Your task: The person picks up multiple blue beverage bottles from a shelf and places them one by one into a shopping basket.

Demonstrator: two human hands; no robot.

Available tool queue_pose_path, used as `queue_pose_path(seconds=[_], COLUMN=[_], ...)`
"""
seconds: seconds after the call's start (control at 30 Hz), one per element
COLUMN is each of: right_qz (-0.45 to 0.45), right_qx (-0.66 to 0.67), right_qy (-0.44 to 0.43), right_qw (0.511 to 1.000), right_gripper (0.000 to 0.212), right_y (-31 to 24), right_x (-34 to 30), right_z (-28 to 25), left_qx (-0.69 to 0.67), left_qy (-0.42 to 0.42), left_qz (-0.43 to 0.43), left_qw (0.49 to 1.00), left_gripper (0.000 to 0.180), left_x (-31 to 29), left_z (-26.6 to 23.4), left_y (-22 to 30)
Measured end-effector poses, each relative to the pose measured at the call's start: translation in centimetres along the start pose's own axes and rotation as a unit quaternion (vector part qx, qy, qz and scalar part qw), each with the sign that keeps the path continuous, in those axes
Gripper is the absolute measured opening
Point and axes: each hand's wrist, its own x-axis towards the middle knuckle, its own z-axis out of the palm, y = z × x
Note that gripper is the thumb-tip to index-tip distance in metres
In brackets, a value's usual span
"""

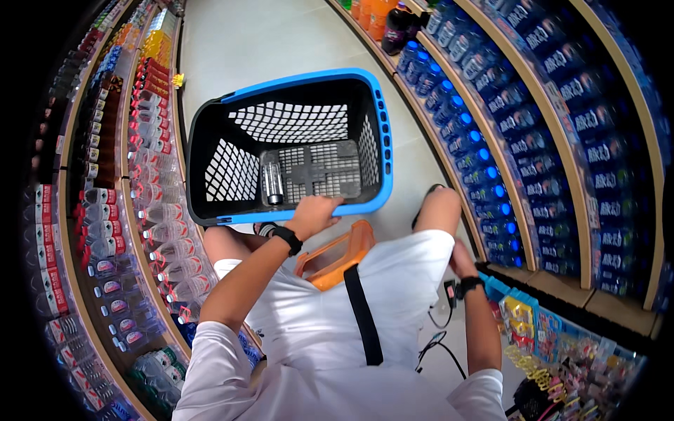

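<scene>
A black shopping basket [385, 161] with a blue rim stands on the floor in front of my knees. My left hand [317, 216] is closed over its near rim. Inside, against the near left part of the mesh bottom, lies a slim silver and dark cylinder [272, 184], perhaps a can or small bottle. My right hand [462, 262] is down beside my right thigh, close to the shelf of blue bottles; the leg and shadow hide its fingers. Between my thighs shows an orange plastic stool [338, 261].
Shelves of clear bottles [167, 231] line the left side. Blue-labelled bottles [512, 119] fill the shelves on the right. Small colourful packaged goods [562, 351] hang at the lower right. Black cables [439, 342] trail beside my right leg. Pale tiled floor [260, 42] runs ahead.
</scene>
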Motion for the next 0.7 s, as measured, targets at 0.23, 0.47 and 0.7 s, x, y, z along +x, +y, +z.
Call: queue_pose_path(seconds=[0.23,0.47,0.7], right_qz=[0.209,0.28,0.262], right_qx=[-0.152,-0.207,-0.248], right_qy=[0.016,0.043,0.054], right_qw=[0.966,0.937,0.931], right_gripper=[0.036,0.034,0.032], right_y=[14.8,12.0,5.8], right_x=[-7.7,-11.8,-11.3], right_z=[7.5,6.5,3.7], left_qx=[-0.03,-0.024,-0.061], left_qy=[-0.069,-0.073,-0.093], left_qz=[0.009,-0.005,0.003], left_qw=[0.997,0.997,0.994], left_gripper=[0.045,0.053,0.049], left_x=[1.3,2.0,4.6], left_z=[-1.1,-2.0,-2.4], left_y=[-1.9,-1.2,0.8])
